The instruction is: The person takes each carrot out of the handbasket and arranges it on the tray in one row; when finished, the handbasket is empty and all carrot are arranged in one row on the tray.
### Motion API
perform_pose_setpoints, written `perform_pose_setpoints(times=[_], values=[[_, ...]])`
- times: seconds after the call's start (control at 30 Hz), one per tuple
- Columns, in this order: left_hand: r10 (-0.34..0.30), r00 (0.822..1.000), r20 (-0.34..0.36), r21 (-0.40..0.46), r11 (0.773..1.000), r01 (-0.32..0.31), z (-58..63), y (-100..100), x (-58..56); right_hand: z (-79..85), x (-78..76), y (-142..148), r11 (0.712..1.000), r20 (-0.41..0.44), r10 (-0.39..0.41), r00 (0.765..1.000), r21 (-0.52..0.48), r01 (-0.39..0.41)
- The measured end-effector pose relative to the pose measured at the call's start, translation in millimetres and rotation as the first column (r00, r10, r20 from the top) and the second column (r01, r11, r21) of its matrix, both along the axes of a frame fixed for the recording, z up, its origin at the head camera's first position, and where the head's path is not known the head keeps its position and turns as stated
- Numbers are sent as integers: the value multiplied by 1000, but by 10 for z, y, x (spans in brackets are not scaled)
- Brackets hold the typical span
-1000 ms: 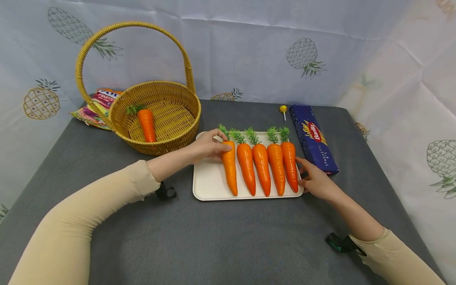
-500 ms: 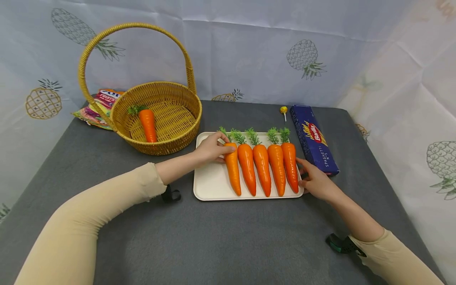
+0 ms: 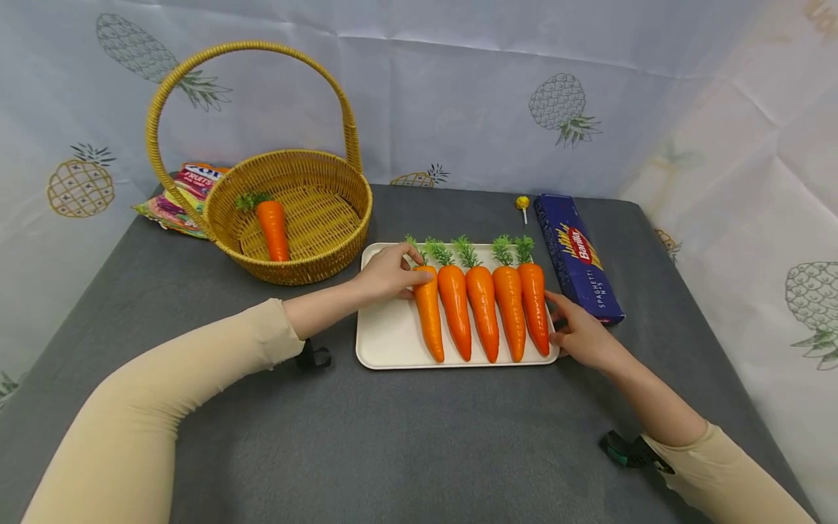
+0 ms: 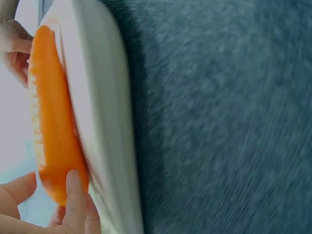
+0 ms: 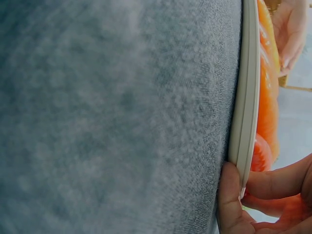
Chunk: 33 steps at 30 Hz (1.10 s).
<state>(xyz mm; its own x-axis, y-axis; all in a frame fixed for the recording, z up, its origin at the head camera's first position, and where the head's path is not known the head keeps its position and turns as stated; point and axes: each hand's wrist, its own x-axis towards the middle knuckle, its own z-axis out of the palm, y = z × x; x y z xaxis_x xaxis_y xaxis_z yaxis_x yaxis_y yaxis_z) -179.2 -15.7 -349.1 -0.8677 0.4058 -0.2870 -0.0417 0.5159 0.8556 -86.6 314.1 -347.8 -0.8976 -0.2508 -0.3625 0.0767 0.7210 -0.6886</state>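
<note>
A cream tray (image 3: 386, 342) on the table carries several orange carrots with green tops, lying side by side. My left hand (image 3: 390, 275) pinches the leftmost carrot (image 3: 430, 320) near its leafy end; the carrot lies on the tray, close beside its neighbour (image 3: 455, 313). In the left wrist view the thumb and fingers sit on either side of the thick end of that carrot (image 4: 53, 112). At the tray's right edge, my right hand (image 3: 583, 331) holds the rim next to the rightmost carrot (image 3: 535, 306). In the right wrist view its fingers (image 5: 229, 195) pinch the tray's corner.
A wicker basket (image 3: 294, 273) with a tall handle stands at the back left, one carrot (image 3: 273, 229) inside. Behind it lies a colourful bag (image 3: 173, 207). A blue spaghetti box (image 3: 579, 258) and a yellow lollipop (image 3: 522, 204) lie at the back right, beyond the tray.
My left hand has shifted slightly right with the leftmost carrot, bringing it nearer its neighbour; over the last half second it hardly moves. The right hand and tray stay put.
</note>
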Motion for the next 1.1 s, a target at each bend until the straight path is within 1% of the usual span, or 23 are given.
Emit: perform_pose_setpoints(times=[0.1, 0.2, 0.33, 0.4, 0.53, 0.8, 0.93, 1.1], values=[[-23, 999, -40, -31, 999, 21, 62, -24, -17, 0, 1, 2, 1000, 2, 2, 1000, 6, -2], [-33, 997, -71, -75, 997, 28, 138, -39, -28, -1, -2, 4, 1000, 4, -1, 1000, 12, 1], [-42, 996, -82, -109, 993, 33, 244, -54, -24, -13, -8, 5, 1000, 4, -8, 1000, 13, 8], [-44, 996, -81, -98, 995, 36, 295, -66, -19, -26, -9, 9, 1000, 3, -9, 1000, 9, 9], [-31, 996, -87, -35, 999, 29, 400, -102, -24, -45, -9, 16, 1000, 2, -8, 1000, 1, 8], [36, 991, -126, 43, 999, -31, 669, -239, -85, -28, -5, -1, 1000, -2, -9, 1000, 5, 9], [91, 985, -147, 47, 995, -85, 796, -341, -143, -20, 0, -3, 1000, -2, -10, 1000, 12, 10], [185, 970, -156, 77, 982, -174, 916, -486, -245, -18, 0, -3, 1000, 4, -13, 1000, 18, 13]])
